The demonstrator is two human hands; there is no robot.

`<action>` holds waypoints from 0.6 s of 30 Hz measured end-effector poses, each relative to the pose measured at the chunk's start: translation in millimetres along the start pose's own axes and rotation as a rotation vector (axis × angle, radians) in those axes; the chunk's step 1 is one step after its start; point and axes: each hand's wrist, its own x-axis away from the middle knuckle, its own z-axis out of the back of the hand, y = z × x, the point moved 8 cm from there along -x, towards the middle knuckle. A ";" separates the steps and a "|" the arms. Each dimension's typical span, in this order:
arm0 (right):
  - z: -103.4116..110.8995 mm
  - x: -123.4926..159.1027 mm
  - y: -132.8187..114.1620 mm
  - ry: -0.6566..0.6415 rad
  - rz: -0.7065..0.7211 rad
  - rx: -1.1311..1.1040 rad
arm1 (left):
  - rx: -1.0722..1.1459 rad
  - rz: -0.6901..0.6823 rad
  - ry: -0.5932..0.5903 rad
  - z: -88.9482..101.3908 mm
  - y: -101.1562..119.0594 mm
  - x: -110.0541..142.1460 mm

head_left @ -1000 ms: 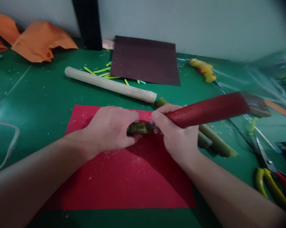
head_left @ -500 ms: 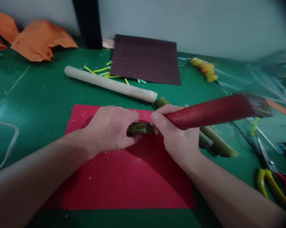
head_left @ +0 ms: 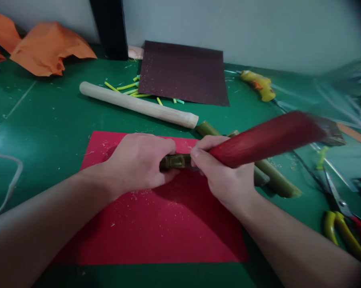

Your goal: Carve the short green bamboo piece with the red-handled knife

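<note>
My left hand [head_left: 140, 162] is wrapped round a short piece of green bamboo [head_left: 176, 161], holding it above a red sheet [head_left: 156, 236]. Its left part is hidden in my grip. My right hand [head_left: 228, 176] is closed on a tool with a thick red handle [head_left: 264, 138], which slants up to the right and is blurred, with a greyish far end. Thumb and fingers of that hand press at the right end of the bamboo, so the tool's working end is hidden. Pale shavings lie scattered over the red sheet.
A pale peeled stick [head_left: 138, 105] lies behind the red sheet, near a dark brown sheet [head_left: 183, 74] and yellow-green strips. More bamboo pieces [head_left: 276, 178] lie right of my right hand. Further right are a yellow glue gun [head_left: 260, 85] and scissors [head_left: 342, 206]. Orange paper [head_left: 50, 50] sits back left.
My right hand has shifted very slightly to the right, and the red handle's tilt has altered a little. My left hand keeps its hold on the bamboo.
</note>
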 end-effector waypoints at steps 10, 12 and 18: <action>1.5 1.1 -0.4 0.023 -0.005 -0.022 | -0.018 -0.005 -0.002 -0.4 -0.2 -0.2; 2.4 2.0 0.3 0.040 -0.012 -0.035 | -0.015 0.010 -0.012 -0.7 -1.0 -0.4; 2.7 0.6 -1.8 0.056 0.025 -0.001 | -0.010 -0.016 0.009 1.9 1.5 0.2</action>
